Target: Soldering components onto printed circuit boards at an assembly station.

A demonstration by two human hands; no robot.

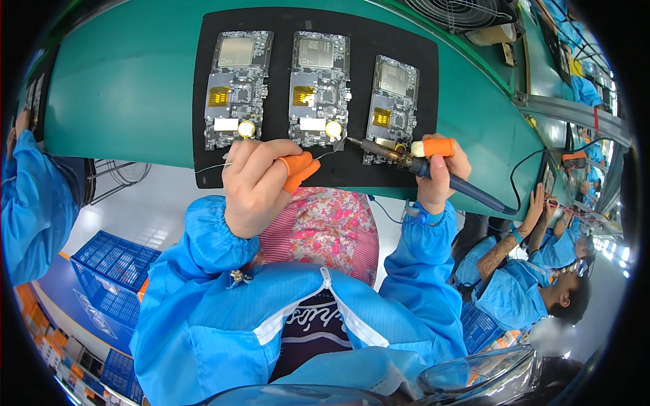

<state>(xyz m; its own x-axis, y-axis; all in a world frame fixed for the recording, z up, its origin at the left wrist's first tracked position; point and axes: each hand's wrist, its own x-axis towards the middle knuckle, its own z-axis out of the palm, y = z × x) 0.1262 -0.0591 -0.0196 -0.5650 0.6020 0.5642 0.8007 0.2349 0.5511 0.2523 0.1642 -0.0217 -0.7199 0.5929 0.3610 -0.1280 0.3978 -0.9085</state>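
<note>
Three circuit boards lie in a row on a black mat (pixel 277 88). My left hand (pixel 261 179), with orange finger cots, pinches a thin solder wire (pixel 330 152) whose end reaches the lower right corner of the middle circuit board (pixel 318 88). In my right hand (pixel 443 169), also wearing orange cots, is a soldering iron (pixel 433 170) with a dark blue handle; its tip points left at that same corner, close to the wire's end. Its shaft passes over the lower part of the right circuit board (pixel 393 101). The left circuit board (pixel 237 88) lies untouched; each board carries yellow tape and a metal shield.
The mat rests on a green bench (pixel 128 88). A black cable (pixel 518 176) runs from the iron to the right. Blue crates (pixel 115 260) stand on the floor at left. Co-workers in blue sit on the left (pixel 34 203) and the right (pixel 514 291). A fan (pixel 460 10) stands at the far edge.
</note>
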